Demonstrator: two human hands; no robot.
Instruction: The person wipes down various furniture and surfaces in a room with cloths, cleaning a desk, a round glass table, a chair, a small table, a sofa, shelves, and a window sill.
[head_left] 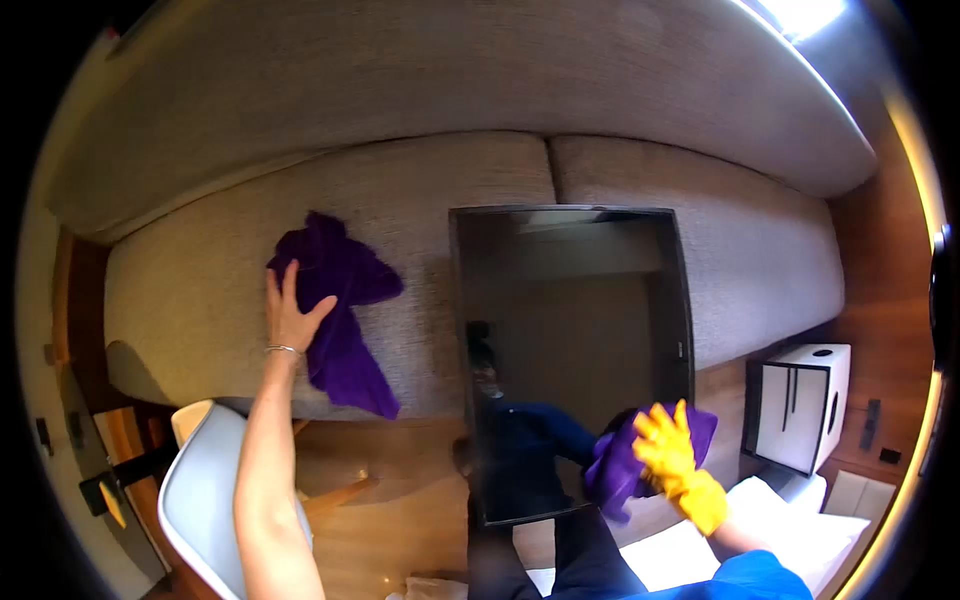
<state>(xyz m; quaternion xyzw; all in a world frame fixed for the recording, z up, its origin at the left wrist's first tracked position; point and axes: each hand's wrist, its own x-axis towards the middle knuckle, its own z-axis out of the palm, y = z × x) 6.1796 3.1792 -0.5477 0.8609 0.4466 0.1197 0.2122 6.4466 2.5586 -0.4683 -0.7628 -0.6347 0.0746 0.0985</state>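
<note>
- The left hand (293, 322) is bare, with a thin bracelet (283, 349) at its wrist, and reaches over the long grey sofa seat (195, 270).
- Its grip is spread: the fingers point away from the wearer, the thumb stands out to the side, and the hand lies on the left part of a purple cloth (347, 350).
- That cloth rests crumpled on the seat, left of a glossy black panel (580, 290), one corner trailing toward the seat's front edge.
- The right hand (672, 455) wears a yellow rubber glove (705, 503); a bright blue sleeve (755, 578) covers the arm farther back.
- Its fingers are a little apart over a second purple cloth (615, 475); whether the grip pinches any fabric, I cannot tell.
- This second cloth is bunched at the panel's lower right corner, part of it reaching past the edge.
- The panel has a thin dark frame, stands in front of the seat cushions, and mirrors a figure in blue.
- A pale chair (205, 480) is beside the left forearm, over a wooden floor (400, 470).
- Right of the panel is a white box (795, 410) with black edges, near a wood-toned wall (885, 265).
</note>
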